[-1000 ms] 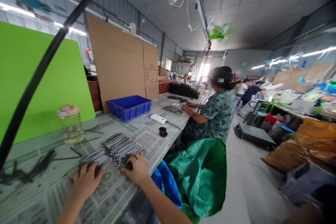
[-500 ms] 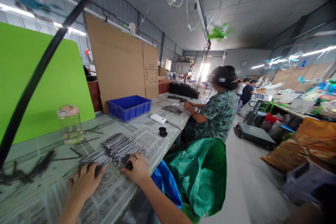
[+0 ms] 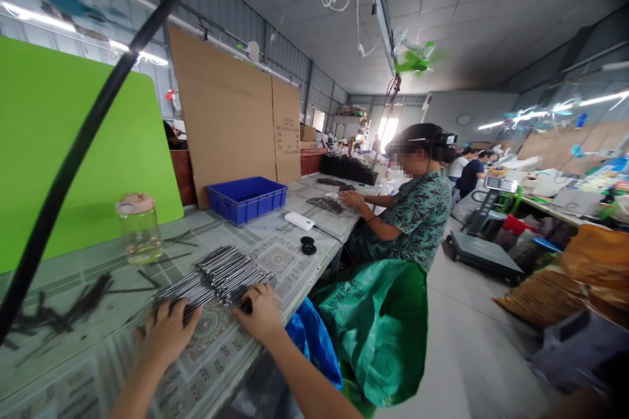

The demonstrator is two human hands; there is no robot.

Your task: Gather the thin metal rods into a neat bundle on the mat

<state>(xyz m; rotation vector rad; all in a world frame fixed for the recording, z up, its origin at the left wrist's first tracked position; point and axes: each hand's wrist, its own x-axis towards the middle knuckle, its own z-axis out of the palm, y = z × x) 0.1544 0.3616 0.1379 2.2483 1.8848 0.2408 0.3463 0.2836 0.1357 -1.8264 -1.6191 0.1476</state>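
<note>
A: Where are the metal rods (image 3: 226, 277)?
B: Piled near the surface's (image 3: 299, 262) right edge, well nearer than the blue crate (image 3: 246, 201).
A: And the fingers?
B: Left hand (image 3: 168, 335) and right hand (image 3: 260, 314) both have them slightly curled, touching the pile; whether they're gripping, I can't tell.

One view only, worn on the person's head, looks forward and down the long desk (image 3: 278, 255). It sits very near the work: the left grip (image 3: 166, 337) and right grip (image 3: 260, 314) show at the bottom edge, close under the lens. The wide lens also takes in much beyond the grips, with a seated co-worker (image 3: 415, 222) ahead and to their right, and the ceiling (image 3: 466, 6) above.
</note>
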